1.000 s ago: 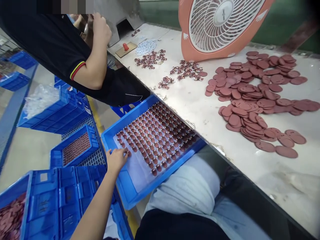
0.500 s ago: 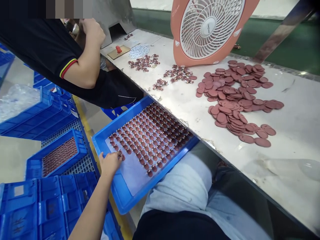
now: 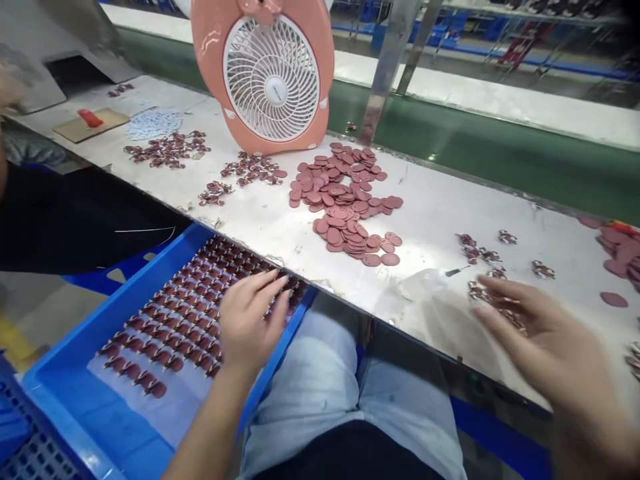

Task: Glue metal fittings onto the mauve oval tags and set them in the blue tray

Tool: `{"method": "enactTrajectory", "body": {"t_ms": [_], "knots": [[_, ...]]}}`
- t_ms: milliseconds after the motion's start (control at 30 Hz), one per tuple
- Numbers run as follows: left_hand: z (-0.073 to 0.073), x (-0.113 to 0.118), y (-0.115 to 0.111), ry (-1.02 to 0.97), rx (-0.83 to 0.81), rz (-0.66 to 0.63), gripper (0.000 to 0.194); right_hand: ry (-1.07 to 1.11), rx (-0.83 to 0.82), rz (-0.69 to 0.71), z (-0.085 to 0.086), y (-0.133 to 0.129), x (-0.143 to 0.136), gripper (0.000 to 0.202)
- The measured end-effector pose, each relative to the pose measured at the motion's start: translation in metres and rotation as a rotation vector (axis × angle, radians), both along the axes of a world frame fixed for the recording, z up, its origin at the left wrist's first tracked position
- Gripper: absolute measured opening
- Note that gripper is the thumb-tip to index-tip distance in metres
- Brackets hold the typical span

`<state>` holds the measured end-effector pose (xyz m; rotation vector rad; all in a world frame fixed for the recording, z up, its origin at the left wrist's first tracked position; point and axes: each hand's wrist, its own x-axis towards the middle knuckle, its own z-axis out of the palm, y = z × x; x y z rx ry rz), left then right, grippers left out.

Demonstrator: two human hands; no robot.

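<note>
My left hand (image 3: pixel 250 320) hovers above the right side of the blue tray (image 3: pixel 53 393), its fingers apart and nothing visible in them. Rows of small dark red oval pieces with metallic tops (image 3: pixel 167 320) lie on a pale sheet in that tray. At the right, my right hand (image 3: pixel 547 333) is stretched out over the white bench, thumb and fingers apart, slightly blurred. Small red-and-metal pieces (image 3: pixel 470 247) lie scattered around its fingertips, some partly hidden behind them. A clear bottle with a thin dark tip (image 3: pixel 425 283) lies to the left of this hand.
A big pile of flat red ovals (image 3: pixel 345 200) covers the bench's middle, before an orange fan (image 3: pixel 263 80). Clusters of red-and-metal pieces (image 3: pixel 167 150), pale blue bits (image 3: pixel 155 125) and a red object on a board (image 3: pixel 90 119) lie leftward. Another person's dark clothing (image 3: pixel 75 213) borders the left.
The view has swung right. My left hand, earlier pinching a small red piece at the tray's sheet, has let go and lifted away. My right hand has come into view over the bench.
</note>
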<state>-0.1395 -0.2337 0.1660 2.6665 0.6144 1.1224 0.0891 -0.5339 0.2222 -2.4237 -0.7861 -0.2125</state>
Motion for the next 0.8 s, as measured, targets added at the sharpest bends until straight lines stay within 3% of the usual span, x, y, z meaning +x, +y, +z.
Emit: {"method": "enactTrajectory", "body": {"t_ms": [100,200,267,333,467,533,600,733,800], "knots": [[0.016,0.065,-0.021,0.024,0.072,-0.237,0.025,0.042,0.058,0.055,-0.022,0.032,-0.022,0.058],[0.021,0.097,-0.037,0.194,0.124,-0.353,0.055,0.072,0.100,0.069,-0.031,0.052,-0.031,0.050],[0.018,0.102,-0.043,0.272,0.134,-0.386,0.067,0.106,0.131,0.086,-0.032,0.058,-0.031,0.036],[0.013,0.099,-0.046,0.267,0.138,-0.428,0.063,0.149,0.192,0.100,-0.033,0.059,-0.031,0.027],[0.000,0.084,-0.050,0.111,0.120,-0.570,0.032,0.278,0.447,0.167,-0.039,0.056,-0.042,0.027],[-0.001,0.075,-0.057,0.030,0.006,-0.602,0.013,0.367,0.593,0.234,-0.040,0.054,-0.050,0.025],[0.003,0.067,-0.070,-0.021,-0.321,-0.597,0.009,0.457,0.686,0.302,-0.036,0.053,-0.059,0.021],[0.024,0.052,-0.103,-0.051,-1.524,-0.524,0.030,0.619,0.730,0.457,-0.019,0.049,-0.072,0.025],[0.031,0.044,-0.116,-0.044,-1.984,-0.505,0.039,0.733,0.702,0.587,-0.012,0.046,-0.076,0.027]]}}
